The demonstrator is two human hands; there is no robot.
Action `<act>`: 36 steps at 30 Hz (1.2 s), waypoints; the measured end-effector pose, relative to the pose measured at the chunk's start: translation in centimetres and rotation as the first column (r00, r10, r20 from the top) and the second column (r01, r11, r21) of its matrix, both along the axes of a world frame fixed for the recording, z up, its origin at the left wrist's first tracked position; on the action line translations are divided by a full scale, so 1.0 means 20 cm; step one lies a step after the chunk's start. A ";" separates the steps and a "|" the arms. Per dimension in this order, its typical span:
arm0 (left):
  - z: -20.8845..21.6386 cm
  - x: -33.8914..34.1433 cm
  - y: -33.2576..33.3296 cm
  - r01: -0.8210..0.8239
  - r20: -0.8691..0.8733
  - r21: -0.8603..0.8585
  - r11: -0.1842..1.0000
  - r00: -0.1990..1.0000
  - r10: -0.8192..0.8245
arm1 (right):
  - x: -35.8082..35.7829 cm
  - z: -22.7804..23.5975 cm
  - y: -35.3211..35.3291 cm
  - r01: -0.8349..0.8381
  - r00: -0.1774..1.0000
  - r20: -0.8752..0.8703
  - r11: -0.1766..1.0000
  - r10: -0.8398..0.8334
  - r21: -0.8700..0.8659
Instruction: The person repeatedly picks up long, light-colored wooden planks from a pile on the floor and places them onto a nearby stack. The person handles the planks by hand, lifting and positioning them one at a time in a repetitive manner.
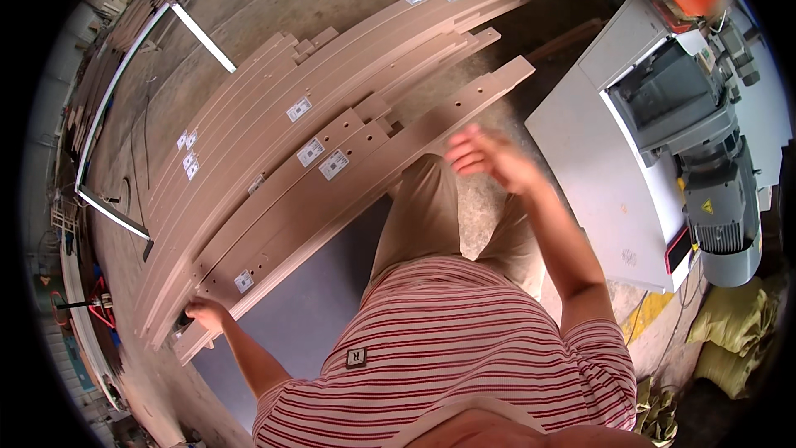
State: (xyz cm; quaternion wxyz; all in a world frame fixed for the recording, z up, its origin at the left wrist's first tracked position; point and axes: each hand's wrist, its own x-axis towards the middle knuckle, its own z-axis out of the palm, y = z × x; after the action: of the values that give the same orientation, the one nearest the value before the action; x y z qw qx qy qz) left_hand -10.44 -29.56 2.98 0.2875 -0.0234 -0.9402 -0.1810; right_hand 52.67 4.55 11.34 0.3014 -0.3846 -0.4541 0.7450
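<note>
The nearest long brown board (431, 124) runs slantwise in front of me, from low on my left to high on my right. My left hand (207, 315) is at its left end, fingers bent; I cannot tell whether they are clamped on it. My right hand (493, 159), blurred, hangs near its right part, fingers loosely curled and slightly apart, holding nothing. Beyond lie more stacked boards (274, 129) with white labels. A dark grey surface (307, 299) shows nearer me. Right stands a white cabinet (601, 174) with a grey motor (720, 211); yellowish sacks (734, 319) lie beside it.
</note>
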 end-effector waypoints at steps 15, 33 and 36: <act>0.00 0.79 1.44 0.928 0.064 0.156 0.337 0.331 -0.942 | 0.17 1.17 -0.86 0.034 0.371 -0.681 0.724 0.631 0.689; -0.08 0.92 1.45 0.948 0.006 -0.050 0.313 0.314 -0.950 | -0.17 1.26 -1.14 0.869 0.004 -0.987 0.489 -0.162 -0.077; -0.07 0.91 1.44 0.949 0.001 -0.049 0.312 0.312 -0.950 | -0.11 1.26 -1.03 0.687 0.321 -0.947 0.689 0.002 0.234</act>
State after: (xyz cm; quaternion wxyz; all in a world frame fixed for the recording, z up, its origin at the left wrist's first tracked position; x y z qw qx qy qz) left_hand 7.76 -0.74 1.67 0.1391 -0.5786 -0.7473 -0.2958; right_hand 50.43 -16.00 36.53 0.7627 0.1048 -0.3285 0.5472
